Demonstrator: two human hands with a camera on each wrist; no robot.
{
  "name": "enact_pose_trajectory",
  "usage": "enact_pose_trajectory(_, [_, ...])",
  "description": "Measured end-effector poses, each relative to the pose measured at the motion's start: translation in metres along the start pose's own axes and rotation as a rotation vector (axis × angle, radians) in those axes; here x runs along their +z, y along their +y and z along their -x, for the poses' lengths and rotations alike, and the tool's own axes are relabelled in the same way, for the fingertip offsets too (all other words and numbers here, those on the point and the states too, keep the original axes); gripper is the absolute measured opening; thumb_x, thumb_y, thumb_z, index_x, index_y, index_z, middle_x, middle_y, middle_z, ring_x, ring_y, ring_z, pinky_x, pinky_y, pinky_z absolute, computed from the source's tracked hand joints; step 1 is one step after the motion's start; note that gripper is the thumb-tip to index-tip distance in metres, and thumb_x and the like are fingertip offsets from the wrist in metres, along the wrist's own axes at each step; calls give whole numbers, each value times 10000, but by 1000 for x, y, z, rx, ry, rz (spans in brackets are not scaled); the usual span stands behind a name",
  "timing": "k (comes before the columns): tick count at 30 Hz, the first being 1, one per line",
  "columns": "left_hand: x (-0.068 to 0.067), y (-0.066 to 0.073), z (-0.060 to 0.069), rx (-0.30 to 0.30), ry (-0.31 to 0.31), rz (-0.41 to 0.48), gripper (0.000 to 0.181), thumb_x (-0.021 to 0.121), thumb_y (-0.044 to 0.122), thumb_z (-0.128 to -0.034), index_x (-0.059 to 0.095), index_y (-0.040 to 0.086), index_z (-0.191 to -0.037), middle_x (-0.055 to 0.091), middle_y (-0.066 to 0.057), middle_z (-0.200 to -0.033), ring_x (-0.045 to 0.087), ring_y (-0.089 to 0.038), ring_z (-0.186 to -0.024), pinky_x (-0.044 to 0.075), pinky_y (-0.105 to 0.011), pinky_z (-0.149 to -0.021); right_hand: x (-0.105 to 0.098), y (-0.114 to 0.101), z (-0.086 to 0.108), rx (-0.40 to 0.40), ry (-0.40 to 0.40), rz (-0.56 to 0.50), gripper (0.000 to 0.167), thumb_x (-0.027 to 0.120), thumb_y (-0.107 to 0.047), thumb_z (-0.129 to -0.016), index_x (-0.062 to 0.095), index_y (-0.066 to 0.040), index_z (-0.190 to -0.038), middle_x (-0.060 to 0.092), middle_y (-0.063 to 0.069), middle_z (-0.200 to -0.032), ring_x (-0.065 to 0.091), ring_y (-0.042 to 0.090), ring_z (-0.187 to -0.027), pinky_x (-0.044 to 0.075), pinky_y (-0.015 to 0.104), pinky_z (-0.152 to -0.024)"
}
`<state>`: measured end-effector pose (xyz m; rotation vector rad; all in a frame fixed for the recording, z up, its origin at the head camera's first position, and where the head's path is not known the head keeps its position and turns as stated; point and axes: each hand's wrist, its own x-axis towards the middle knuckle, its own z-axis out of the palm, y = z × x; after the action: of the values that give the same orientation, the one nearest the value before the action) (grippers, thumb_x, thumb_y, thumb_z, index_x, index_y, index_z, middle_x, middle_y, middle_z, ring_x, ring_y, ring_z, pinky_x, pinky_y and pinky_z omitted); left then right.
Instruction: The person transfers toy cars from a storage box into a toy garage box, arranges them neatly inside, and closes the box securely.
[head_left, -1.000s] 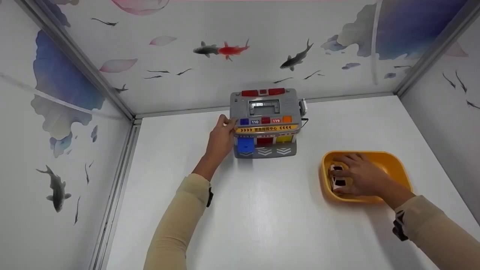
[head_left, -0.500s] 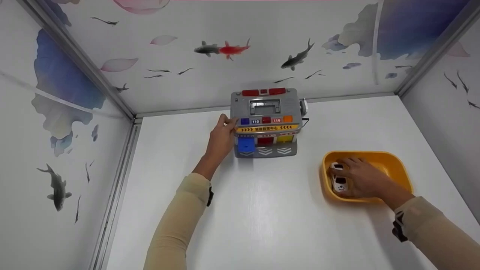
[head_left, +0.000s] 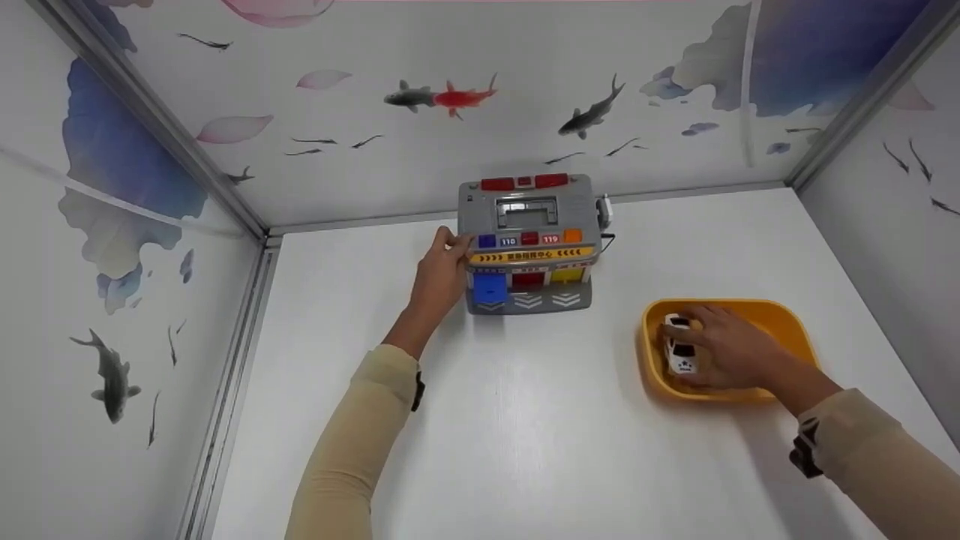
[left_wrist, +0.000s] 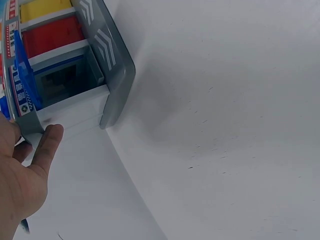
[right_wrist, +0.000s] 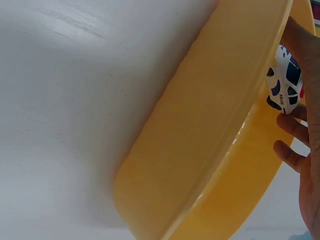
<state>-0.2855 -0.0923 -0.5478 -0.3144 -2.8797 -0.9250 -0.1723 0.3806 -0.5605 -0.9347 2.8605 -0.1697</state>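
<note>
A grey toy garage [head_left: 529,206] with colored buttons on its roof stands against the back wall. My left hand [head_left: 441,276] pinches its front left roof corner, with the thumb beside the side wall. The blue door [left_wrist: 27,70] is swung up, and the bay behind it shows dark. Its red door [left_wrist: 54,37] and yellow door [left_wrist: 45,9] are down. Over at the right, my right hand [head_left: 731,349] holds a white toy police car [head_left: 681,349] between thumb and fingers, inside a yellow basin [head_left: 799,337]. Part of the car is hidden by the hand.
The white tabletop [head_left: 525,420] spreads in front of the garage and left of the basin. Printed panels close in the back and both sides. A small white part [head_left: 604,211] and a dark hook [head_left: 608,241] stick out from the garage's right side.
The police car has come up slightly in my right hand, and more of its white body shows. My left hand keeps its place on the garage.
</note>
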Motion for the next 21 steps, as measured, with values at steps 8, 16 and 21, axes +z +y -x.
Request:
enact_pose_trajectory(8, [-1, 0, 1, -4, 3, 4, 425, 523, 263, -1191, 626, 102, -1571, 520, -55, -1312, 711, -194, -1179, 648, -314, -946, -10, -5, -3, -51, 68, -1, 673, 916, -493, -862, 718, -252, -1458, 628, 195, -1475, 597, 381, -1290, 583, 605, -1079])
enact_pose_trajectory(16, [0, 0, 1, -12, -5, 0, 431, 510, 263, -1196, 611, 111, -1586, 518, -50, -1328, 697, -191, -1181, 648, -312, -979, -22, -14, -14, -73, 76, 16, 664, 885, -519, -882, 715, -253, -1466, 632, 217, -1470, 604, 392, -1287, 593, 599, -1045])
enact_pose_trajectory(21, [-1, 0, 0, 10, 3, 6, 423, 525, 247, -1191, 625, 77, -1566, 527, -72, -1345, 725, -213, -1175, 653, -326, -942, -28, -20, -22, -63, 58, 8, 704, 865, -567, -895, 691, -260, -1504, 615, 229, -1493, 596, 402, -1297, 577, 618, -1054])
